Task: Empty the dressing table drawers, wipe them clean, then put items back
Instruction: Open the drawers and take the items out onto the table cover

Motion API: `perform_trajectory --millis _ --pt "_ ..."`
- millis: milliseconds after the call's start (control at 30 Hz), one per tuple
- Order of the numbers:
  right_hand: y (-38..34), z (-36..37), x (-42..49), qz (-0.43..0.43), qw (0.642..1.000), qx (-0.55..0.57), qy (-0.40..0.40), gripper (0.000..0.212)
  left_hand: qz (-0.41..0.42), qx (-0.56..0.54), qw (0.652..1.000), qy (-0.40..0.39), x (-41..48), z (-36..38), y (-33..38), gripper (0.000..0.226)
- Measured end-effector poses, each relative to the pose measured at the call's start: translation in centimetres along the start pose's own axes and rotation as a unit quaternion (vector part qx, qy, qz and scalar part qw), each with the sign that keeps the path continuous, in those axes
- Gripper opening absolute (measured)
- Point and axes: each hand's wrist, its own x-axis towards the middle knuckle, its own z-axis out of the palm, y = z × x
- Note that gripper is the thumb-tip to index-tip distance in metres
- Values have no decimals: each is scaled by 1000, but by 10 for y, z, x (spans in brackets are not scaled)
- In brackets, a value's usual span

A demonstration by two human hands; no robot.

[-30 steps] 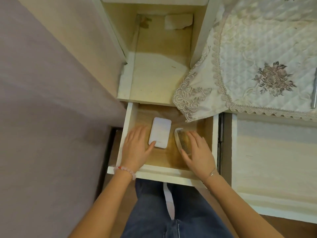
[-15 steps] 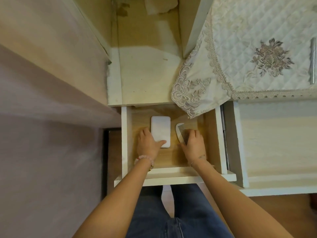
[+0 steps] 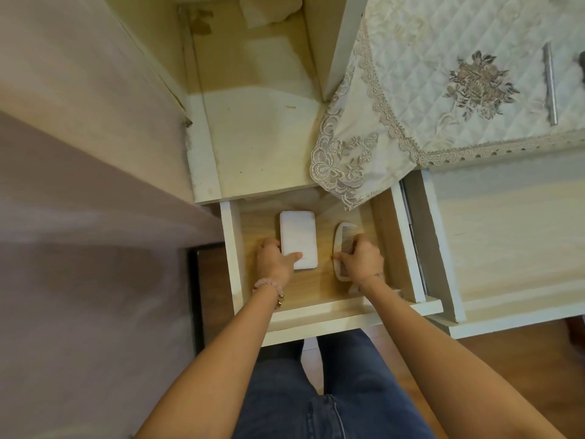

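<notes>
Head view: no legible writing; left hand (image 3: 276,263) grips the white case (image 3: 298,239), right hand (image 3: 362,259) grips the comb (image 3: 345,245), both lying lengthwise front-to-back in the drawer (image 3: 408,248)

Home bedroom: dressing table (image 3: 262,128), lace cover (image 3: 411,90).

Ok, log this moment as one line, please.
stage: emptying open wooden drawer | left hand: on flat white rectangular case | right hand: on pale plastic comb | neither lifted
</notes>
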Motion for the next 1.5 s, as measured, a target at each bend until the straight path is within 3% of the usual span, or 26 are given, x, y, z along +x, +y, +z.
perform_trajectory --millis 100,333,800,1234,1367,1500 --pt "-1 -2 -8 -15 1000 1 -7 32 -2 -48 999 -21 -5 -7 1 40" --pt "-1 -19 -36 -22 982 186 -17 32 19 -128 989 -67 -29 -31 -3 31" --pt "14 -78 -57 -96 944 305 80 33 104 -248 960 -73 -88 -62 30 29" --pt "23 -201 24 -155 905 389 77 30 114 -346 931 6 -98 17 156 23" --pt "16 -234 57 -180 911 363 81 34 107 -392 914 12 -84 36 203 26" --pt "5 -258 90 -169 916 355 85 40 96 -383 918 30 -63 52 238 24"
